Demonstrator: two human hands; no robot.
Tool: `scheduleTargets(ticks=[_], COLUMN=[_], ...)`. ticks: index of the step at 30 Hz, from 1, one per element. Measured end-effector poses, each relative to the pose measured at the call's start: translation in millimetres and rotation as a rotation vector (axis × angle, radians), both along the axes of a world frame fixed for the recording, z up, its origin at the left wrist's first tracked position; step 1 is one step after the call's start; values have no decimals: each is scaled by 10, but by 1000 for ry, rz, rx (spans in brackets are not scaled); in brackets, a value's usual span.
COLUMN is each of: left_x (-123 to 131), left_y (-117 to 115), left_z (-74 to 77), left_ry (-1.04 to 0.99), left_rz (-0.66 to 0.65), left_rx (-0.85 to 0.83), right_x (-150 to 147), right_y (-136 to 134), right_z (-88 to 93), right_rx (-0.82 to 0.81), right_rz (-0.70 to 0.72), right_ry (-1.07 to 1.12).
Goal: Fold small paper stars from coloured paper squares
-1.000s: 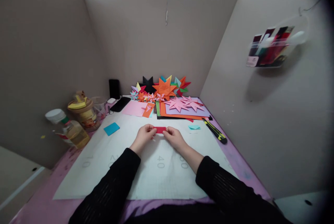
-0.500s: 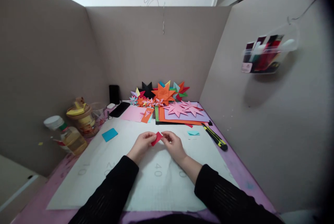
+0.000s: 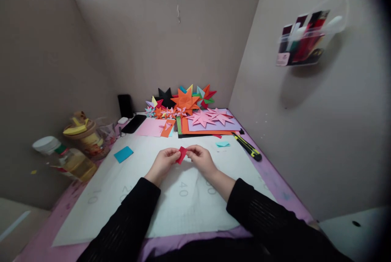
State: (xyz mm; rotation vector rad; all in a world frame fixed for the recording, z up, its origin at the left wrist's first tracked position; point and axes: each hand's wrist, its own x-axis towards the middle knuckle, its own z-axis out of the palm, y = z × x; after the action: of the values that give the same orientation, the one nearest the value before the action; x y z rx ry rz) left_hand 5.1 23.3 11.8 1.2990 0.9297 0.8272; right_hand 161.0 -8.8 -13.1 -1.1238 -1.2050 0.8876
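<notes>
A small red piece of paper (image 3: pixel 181 155) is held up between my two hands over the white sheet (image 3: pixel 171 217). My left hand (image 3: pixel 165 162) pinches its left edge between thumb and fingers. On the other side, my right hand (image 3: pixel 200 159) grips the right edge with its fingertips. Whether the paper is folded is too small to tell. To the left lies a blue paper rectangle (image 3: pixel 124 154), and a folded light-turquoise paper piece (image 3: pixel 222 144) rests to the right of my hands.
Folded paper stars (image 3: pixel 185 100) stand along the back, with pink stars (image 3: pixel 201 118) on stacked coloured sheets. A yellow-black cutter knife (image 3: pixel 247 146) lies at right. At left are a glue bottle (image 3: pixel 77 164), a brown-lidded jar (image 3: pixel 91 139) and a black phone (image 3: pixel 134 124).
The camera view has shifted, so the scene sits higher and slightly left. Both hands keep their hold on the red paper, which stands a little more upright.
</notes>
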Motion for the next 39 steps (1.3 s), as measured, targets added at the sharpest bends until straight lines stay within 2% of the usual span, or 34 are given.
scheduleTargets(ticks=[5, 9, 11, 15, 18, 21, 33, 39], left_x=[6, 19, 18, 18, 30, 38, 39, 48], left_y=[-28, -75, -88, -99, -114, -133, -148, -171], left_z=[-18, -9, -8, -22, -39, -50, -48, -15], left_ry=[49, 124, 142, 53, 12, 5, 36, 52], left_rz=[-26, 69, 110, 164, 129, 106, 123, 116], left_rx=[94, 292, 339, 246, 146, 100, 78, 75], right_x=[21, 35, 11, -85, -139, -150, -86, -80], right_y=[-37, -64, -68, -52, -45, -59, -36, -31], right_z=[70, 113, 105, 54, 47, 80, 27, 56], right_rx=[30, 125, 138, 97, 74, 68, 76, 55], right_rz=[-31, -43, -44, -23, 6, -25, -32, 46], right_ry=[-117, -272, -265, -81, -15, -9, -34, -11])
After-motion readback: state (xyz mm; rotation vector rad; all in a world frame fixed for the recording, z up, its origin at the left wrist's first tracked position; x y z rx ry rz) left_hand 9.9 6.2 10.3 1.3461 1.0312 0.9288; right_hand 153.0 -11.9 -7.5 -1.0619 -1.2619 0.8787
